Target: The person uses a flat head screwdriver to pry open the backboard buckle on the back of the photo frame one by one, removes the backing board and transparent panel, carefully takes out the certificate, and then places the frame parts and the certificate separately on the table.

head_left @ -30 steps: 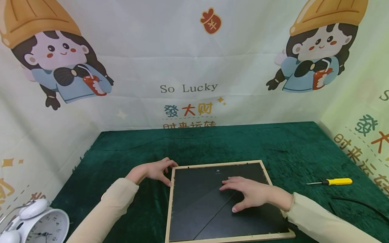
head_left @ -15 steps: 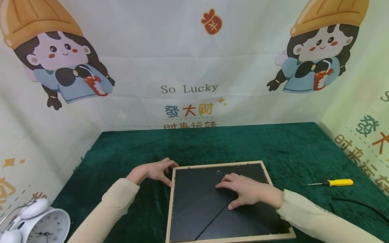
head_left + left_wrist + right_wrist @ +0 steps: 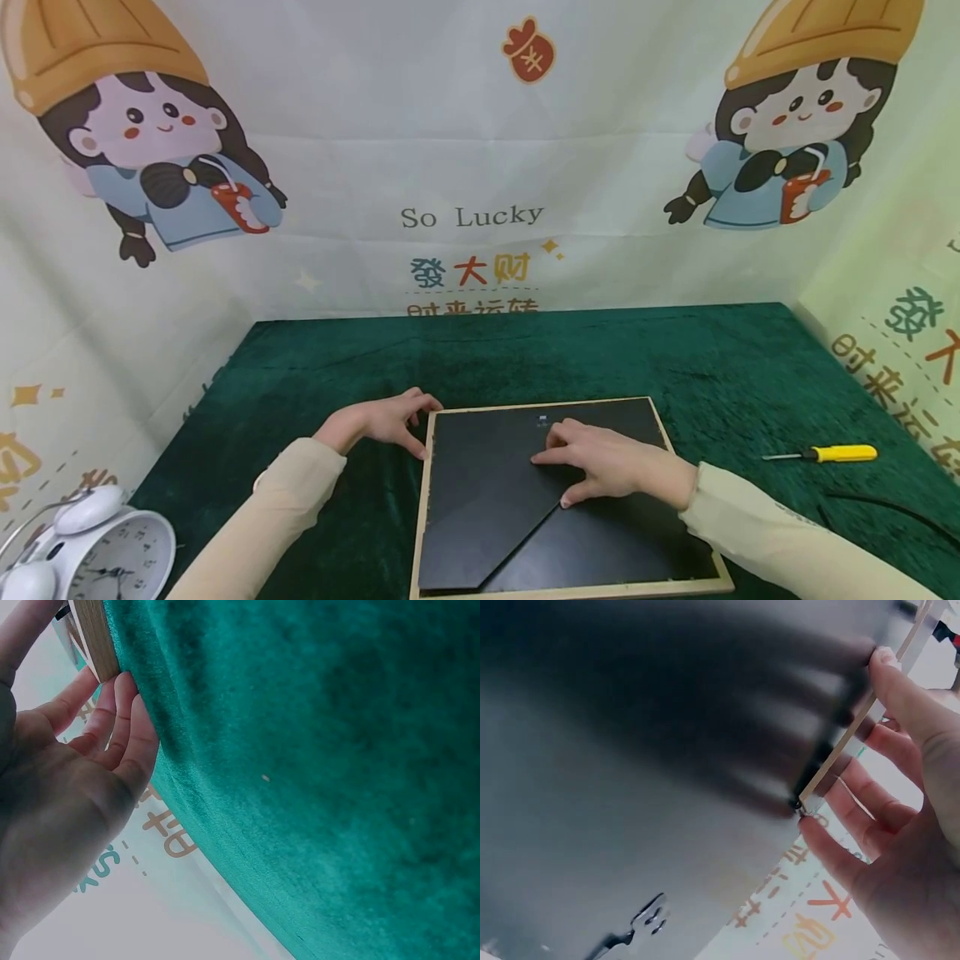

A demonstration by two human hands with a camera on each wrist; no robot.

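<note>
A picture frame (image 3: 422, 525) with a pale wooden border lies back side up, its black backing board (image 3: 630, 550) facing me. My left hand (image 3: 386, 421) holds the frame's far left corner, thumb on the left side and fingers around the corner. Over the middle of the board, my right hand (image 3: 615, 458) pinches the edge of a black flap (image 3: 480, 500), thumb at the diagonal slit and fingertips on top. A thin brown edge (image 3: 847, 735) runs between thumb and fingers in the right wrist view. A small metal hanger (image 3: 649, 919) shows there too.
The green velvet cloth (image 3: 315, 358) covers the table. To the right lie a yellow screwdriver (image 3: 843, 453) and a black cable (image 3: 892, 504). A white alarm clock (image 3: 123, 554) stands at the near left. A printed fabric backdrop (image 3: 337, 167) rises behind.
My right hand has shifted a little left and its fingers have bent in at the slit. The slit has widened into a gap as the flap lifts. My left hand keeps its place.
</note>
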